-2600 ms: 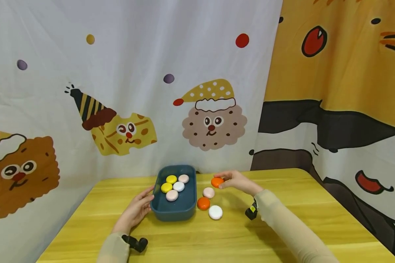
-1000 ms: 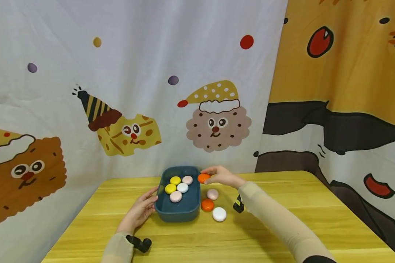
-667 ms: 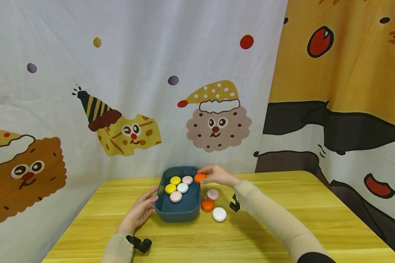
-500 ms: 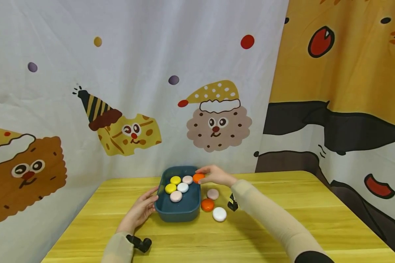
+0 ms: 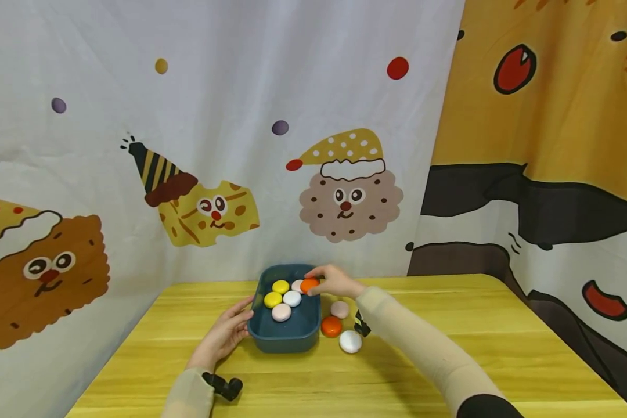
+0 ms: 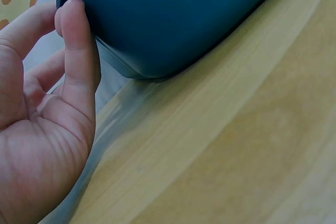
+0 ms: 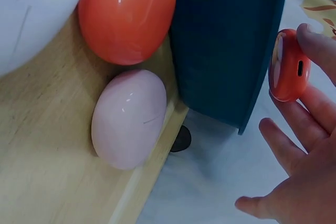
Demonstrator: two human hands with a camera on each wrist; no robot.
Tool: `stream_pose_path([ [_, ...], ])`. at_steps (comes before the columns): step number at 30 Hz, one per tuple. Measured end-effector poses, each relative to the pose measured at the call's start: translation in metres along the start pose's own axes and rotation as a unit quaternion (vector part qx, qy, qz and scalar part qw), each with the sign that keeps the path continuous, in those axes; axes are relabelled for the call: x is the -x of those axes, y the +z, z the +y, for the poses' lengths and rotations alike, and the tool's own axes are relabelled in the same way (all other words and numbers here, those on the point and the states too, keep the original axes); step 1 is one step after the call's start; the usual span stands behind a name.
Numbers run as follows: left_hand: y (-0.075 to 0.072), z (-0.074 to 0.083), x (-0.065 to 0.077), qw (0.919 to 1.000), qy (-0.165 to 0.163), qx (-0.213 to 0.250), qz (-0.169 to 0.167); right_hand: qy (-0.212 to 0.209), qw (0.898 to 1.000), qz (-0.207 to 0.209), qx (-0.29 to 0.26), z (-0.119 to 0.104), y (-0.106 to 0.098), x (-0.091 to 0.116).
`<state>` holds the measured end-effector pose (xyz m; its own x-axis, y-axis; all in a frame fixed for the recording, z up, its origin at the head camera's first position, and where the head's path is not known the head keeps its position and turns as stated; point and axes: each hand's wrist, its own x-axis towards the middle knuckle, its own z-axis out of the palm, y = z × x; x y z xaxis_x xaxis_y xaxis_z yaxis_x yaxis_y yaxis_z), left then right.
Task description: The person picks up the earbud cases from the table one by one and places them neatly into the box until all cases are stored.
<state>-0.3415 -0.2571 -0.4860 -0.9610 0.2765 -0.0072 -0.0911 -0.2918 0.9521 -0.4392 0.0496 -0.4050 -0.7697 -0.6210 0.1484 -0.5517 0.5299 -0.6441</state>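
My right hand (image 5: 338, 282) pinches a glossy orange rounded disc (image 5: 308, 285) between thumb and fingers. In the head view the disc is over the far right part of a dark teal bin (image 5: 287, 344), partly hiding a pink disc (image 5: 296, 285). The right wrist view shows a small dark slot in the orange disc's (image 7: 291, 72) edge, near the bin's (image 7: 226, 51) rim. My left hand (image 5: 224, 337) touches the bin's left side, its fingertips (image 6: 75, 17) at the wall just under the rim. Inside lie yellow discs (image 5: 273, 299), a white disc (image 5: 292, 298) and another pink disc (image 5: 281, 312).
Right of the bin, a pink disc (image 5: 339, 309), an orange disc (image 5: 331, 326) and a white disc (image 5: 350, 341) lie on the wooden table (image 5: 292, 389). A printed cartoon curtain (image 5: 230, 116) hangs behind the table's far edge. Each wrist wears a small black camera.
My right hand has carried the orange disc leftward, from above the table across the bin's right rim to over the bin. My left hand has stayed at the bin's left side.
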Motion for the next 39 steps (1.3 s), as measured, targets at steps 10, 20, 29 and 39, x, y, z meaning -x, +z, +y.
stream_pose_path([
  [10, 0.003, -0.001, -0.003, 1.0000, -0.007, 0.002, 0.004, 0.028, 0.995, 0.029, 0.086, 0.003, 0.009, 0.000],
  [20, 0.007, -0.004, -0.006, 0.9999, -0.007, 0.009, 0.002, 0.036, 0.994, 0.060, 0.080, 0.007, 0.013, 0.004],
  [29, 0.006, -0.003, -0.006, 0.9999, 0.004, -0.004, -0.009, 0.018, 0.997, 0.079, 0.002, 0.018, 0.005, 0.014],
  [39, 0.001, -0.001, -0.001, 0.9999, -0.006, -0.011, 0.011, 0.017, 0.996, 0.075, -0.040, 0.033, -0.005, 0.035],
])
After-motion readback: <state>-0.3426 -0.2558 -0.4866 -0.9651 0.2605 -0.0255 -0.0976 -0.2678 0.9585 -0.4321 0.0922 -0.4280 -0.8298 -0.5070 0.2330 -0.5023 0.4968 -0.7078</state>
